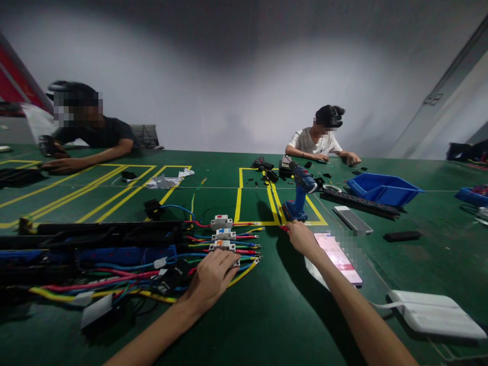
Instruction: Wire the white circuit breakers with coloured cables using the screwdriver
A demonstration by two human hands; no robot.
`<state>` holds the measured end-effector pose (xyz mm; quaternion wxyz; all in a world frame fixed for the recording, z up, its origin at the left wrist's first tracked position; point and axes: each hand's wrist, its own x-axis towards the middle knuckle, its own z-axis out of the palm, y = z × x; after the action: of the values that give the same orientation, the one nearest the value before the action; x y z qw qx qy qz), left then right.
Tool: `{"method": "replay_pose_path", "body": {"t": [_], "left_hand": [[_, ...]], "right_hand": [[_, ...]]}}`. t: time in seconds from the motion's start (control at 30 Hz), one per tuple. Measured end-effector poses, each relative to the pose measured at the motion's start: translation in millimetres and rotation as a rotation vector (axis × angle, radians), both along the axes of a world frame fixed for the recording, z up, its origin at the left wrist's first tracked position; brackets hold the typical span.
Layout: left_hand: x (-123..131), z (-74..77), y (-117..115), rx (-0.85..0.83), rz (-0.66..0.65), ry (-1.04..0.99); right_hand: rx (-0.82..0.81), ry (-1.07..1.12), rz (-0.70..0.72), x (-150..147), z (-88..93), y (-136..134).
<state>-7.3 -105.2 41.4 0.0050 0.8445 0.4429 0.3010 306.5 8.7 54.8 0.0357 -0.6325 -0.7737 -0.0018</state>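
My left hand [213, 274] is closed over the nearest circuit breaker, which mostly hides under its fingers. Three white circuit breakers, the top one [221, 221], the middle one [223, 234] and the lower one [222, 245], lie in a row beyond it. Coloured wires [249, 251] with metal lugs run from them to the right. My right hand [303, 238] pinches a small red item [284, 228] whose kind I cannot make out. Just past that hand a blue cordless drill [299, 195] stands upright.
Black and blue rails with a wire bundle [129, 277] fill the left. A lit phone [339, 259], a second phone [353, 219], a white power bank [436, 312] and a blue bin [381, 189] are at right. Two co-workers [95, 134] [314, 140] sit across the green table [267, 325].
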Motion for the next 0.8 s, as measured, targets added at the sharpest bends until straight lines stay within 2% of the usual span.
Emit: {"method": "replay_pose_path", "body": {"t": [0.4,0.67,0.8], "left_hand": [[7.2,2.4,-4.1,-0.058,0.117,0.109],[1.6,1.0,-3.4,-0.155,0.031,-0.068],[0.7,-2.5,-5.5,-0.162,0.041,-0.191]], "right_hand": [[0.050,0.057,0.058,3.6,-2.8,1.8],[0.064,0.161,0.123,1.1,-4.3,3.9],[0.054,0.201,0.125,1.6,-6.4,4.2]]}}
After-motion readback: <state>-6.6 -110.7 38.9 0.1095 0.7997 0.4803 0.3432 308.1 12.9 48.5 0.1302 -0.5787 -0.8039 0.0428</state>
